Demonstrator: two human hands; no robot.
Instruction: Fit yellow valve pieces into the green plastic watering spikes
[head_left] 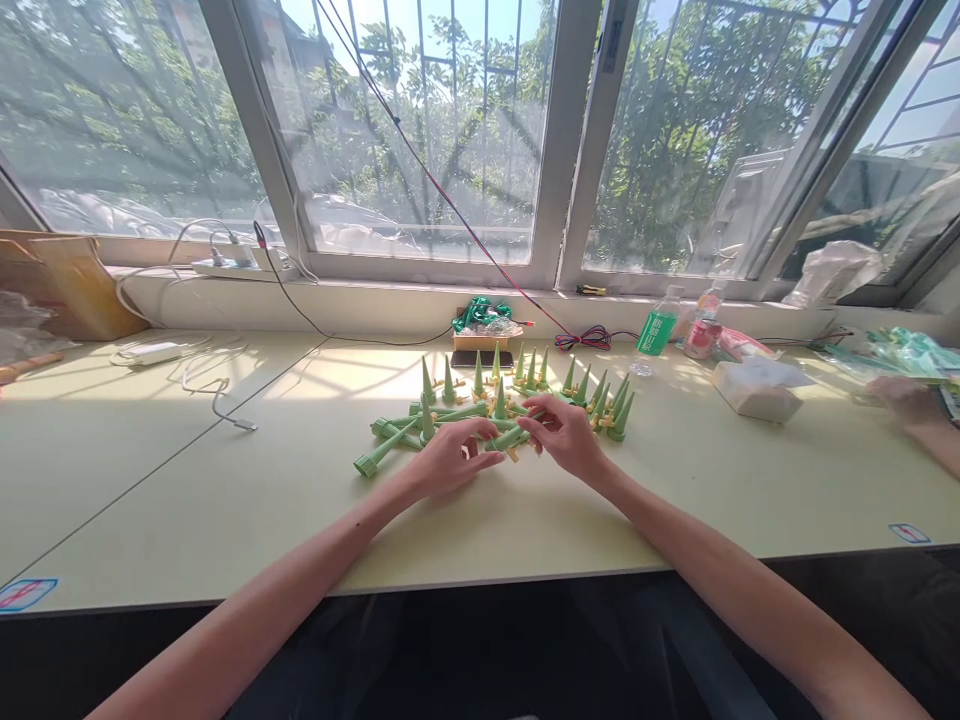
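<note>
While both hands work at bench (525, 535), right hand (568, 438) pinches green cone (508, 438) near narrow end; left hand (454, 458) curls by wide end, grip unclear. Cone lies crosswise at twelve o'clock from seat, probably for two-handed reach. Upright cones (618, 418) span eleven to one, bases down, likely for steadiness; loose cones (384, 453) lie at eleven.
</note>
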